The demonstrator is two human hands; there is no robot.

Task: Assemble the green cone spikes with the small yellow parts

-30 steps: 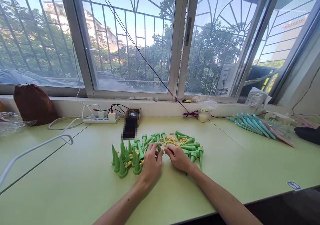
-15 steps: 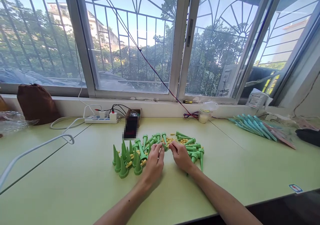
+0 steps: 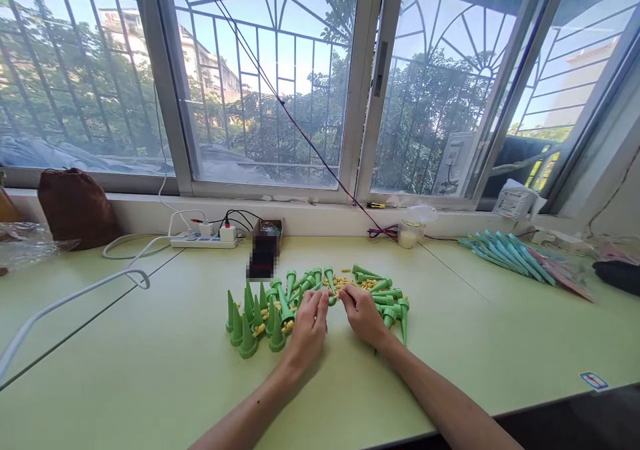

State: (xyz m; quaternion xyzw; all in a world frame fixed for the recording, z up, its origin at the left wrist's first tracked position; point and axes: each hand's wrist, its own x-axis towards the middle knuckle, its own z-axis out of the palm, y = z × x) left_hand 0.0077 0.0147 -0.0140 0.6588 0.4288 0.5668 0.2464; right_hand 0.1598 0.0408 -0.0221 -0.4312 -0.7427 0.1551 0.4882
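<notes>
My left hand (image 3: 310, 320) is closed around a green plastic cone-shaped spike (image 3: 332, 300), most of which the fingers hide. Close to its open end, the fingertips of my right hand (image 3: 364, 313) are pinched together. Whatever is in that pinch is too small to make out. To the left, several green spikes (image 3: 247, 337) stand point up on their ribbed caps. More green spikes (image 3: 383, 299) lie in a heap at the right, beside my right hand. Small yellow pieces (image 3: 341, 281) are piled just beyond my hands, and others are scattered among the standing spikes.
Along the wall behind are a white power strip (image 3: 204, 241), a small box (image 3: 271, 231) and a plastic cup (image 3: 409, 234). A brown drawstring bag (image 3: 76, 209) stands far left. Blue-green packets (image 3: 507, 255) lie at the right. A white cable (image 3: 75, 298) crosses the table's left side.
The green spike in my left hand has tilted slightly, so its round end faces me more. Both hands stay in nearly the same place, and the view has shifted a little.
</notes>
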